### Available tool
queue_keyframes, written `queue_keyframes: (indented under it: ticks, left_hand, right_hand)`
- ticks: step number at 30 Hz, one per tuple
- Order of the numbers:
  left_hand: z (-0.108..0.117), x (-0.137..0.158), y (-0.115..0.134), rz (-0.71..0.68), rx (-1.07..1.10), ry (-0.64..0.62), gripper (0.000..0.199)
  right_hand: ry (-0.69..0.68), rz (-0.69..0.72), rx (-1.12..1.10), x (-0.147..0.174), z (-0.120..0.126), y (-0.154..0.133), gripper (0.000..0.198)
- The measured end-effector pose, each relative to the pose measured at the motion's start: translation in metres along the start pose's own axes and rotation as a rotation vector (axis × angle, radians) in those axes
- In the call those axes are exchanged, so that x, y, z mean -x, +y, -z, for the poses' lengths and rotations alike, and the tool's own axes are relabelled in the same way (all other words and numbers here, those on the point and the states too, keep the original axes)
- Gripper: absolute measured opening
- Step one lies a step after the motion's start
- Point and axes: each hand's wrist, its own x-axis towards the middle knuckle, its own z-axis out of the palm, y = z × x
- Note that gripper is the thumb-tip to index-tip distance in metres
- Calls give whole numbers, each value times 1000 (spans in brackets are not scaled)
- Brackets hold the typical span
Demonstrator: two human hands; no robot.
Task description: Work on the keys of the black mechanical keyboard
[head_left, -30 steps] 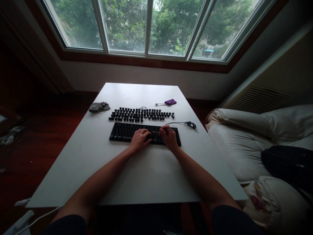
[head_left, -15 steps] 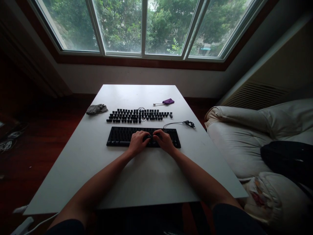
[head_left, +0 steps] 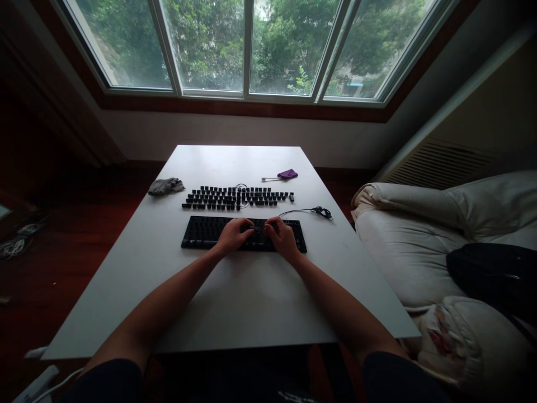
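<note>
A black keyboard (head_left: 201,230) lies flat on the white table in front of me, and both my hands are over its middle and right part. My left hand (head_left: 234,234) is closed, with thumb and forefinger brought together around something small and dark that I cannot make out. Just to its right, my right hand (head_left: 282,238) is closed in a pinch; whatever is in it is hidden or too small to name. Behind the keyboard, several loose black keycaps (head_left: 229,198) stand in rows. The keys under my hands are partly covered.
On the white table (head_left: 251,302), a grey cloth (head_left: 166,186) lies at the left edge. A purple pouch (head_left: 287,174) with a thin white stick (head_left: 271,179) is at the back. The coiled cable (head_left: 321,212) lies right of the keycaps. A pale sofa (head_left: 398,246) stands to the right.
My two hands have drawn slightly apart over the keyboard, the left one moving left. My right fingers have curled in more. The keycaps, cloth and pouch stay where they were.
</note>
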Motion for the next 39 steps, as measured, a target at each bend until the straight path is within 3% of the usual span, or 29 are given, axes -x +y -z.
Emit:
queue_keyframes:
  ticks: [11, 16, 22, 31, 39]
  left_hand:
    - [3, -42, -29, 40, 81, 23, 20]
    - [6, -69, -38, 64, -171, 73, 22]
    - [-3, -94, -45, 3, -397, 30, 28]
    - [-11, -104, -59, 0, -491, -33, 20]
    - [-17, -107, -62, 7, -476, 19, 18]
  right_hand:
    - [88, -79, -3, -4, 8, 14, 34]
    - [50, -77, -15, -4, 6, 18, 33]
    - [28, -78, -14, -2, 6, 18, 35]
    - [-2, -50, 17, -1, 5, 18, 34]
    - [7, -85, 37, -2, 7, 11, 37]
